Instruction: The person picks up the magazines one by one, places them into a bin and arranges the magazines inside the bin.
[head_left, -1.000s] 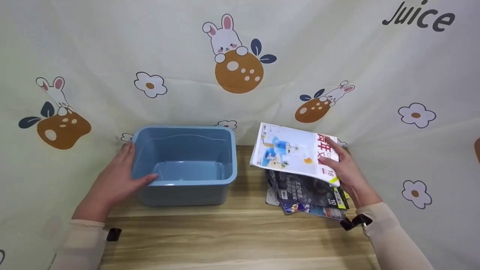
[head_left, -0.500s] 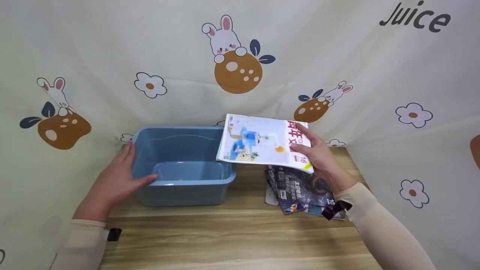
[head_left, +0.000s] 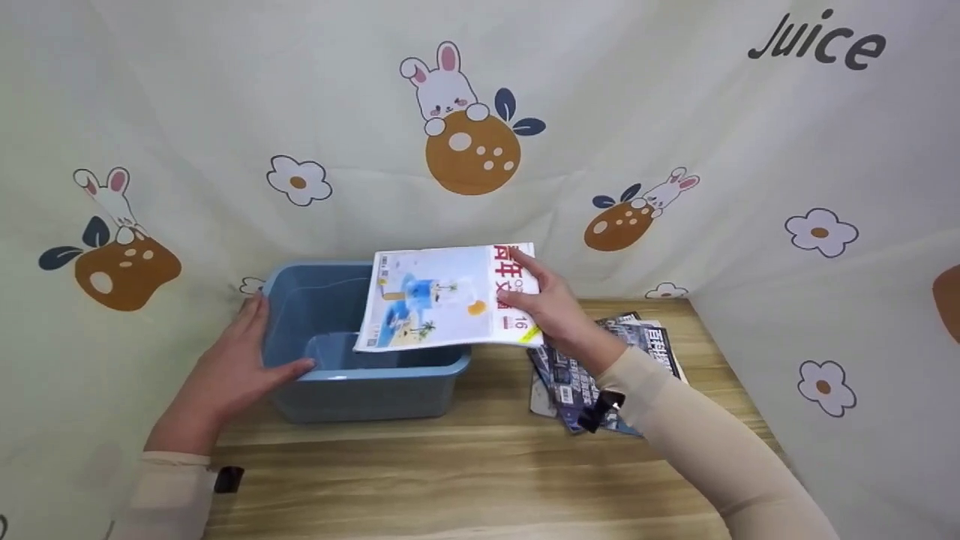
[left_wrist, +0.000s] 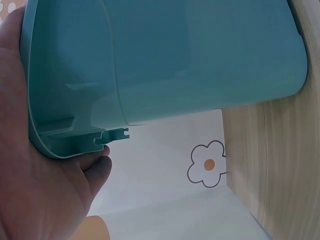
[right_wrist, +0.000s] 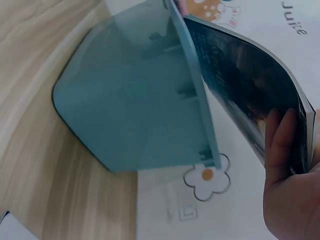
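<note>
A blue plastic bin [head_left: 364, 399] stands on the wooden table. My left hand [head_left: 225, 360] grips its left side, thumb along the front rim and fingers round the outside; the left wrist view shows fingertips [left_wrist: 99, 172] curled under the rim. A magazine [head_left: 431, 300] with a white beach-picture cover is pinched at its right edge by my right hand [head_left: 555, 311], thumb on top. It hangs over the right half of the bin's opening. In the right wrist view its dark back cover [right_wrist: 240, 70] faces down and it bends slightly, above the bin's rim [right_wrist: 197, 85].
Right of the bin lies a fanned pile of several dark-covered magazines [head_left: 566, 386], partly hidden by my right forearm. A curtain [head_left: 337, 97] printed with rabbits and oranges hangs behind and beside the table [head_left: 450, 480].
My right hand has carried the white magazine leftward from above the pile to over the bin. The pile now shows more of its right part. My left hand stays on the bin.
</note>
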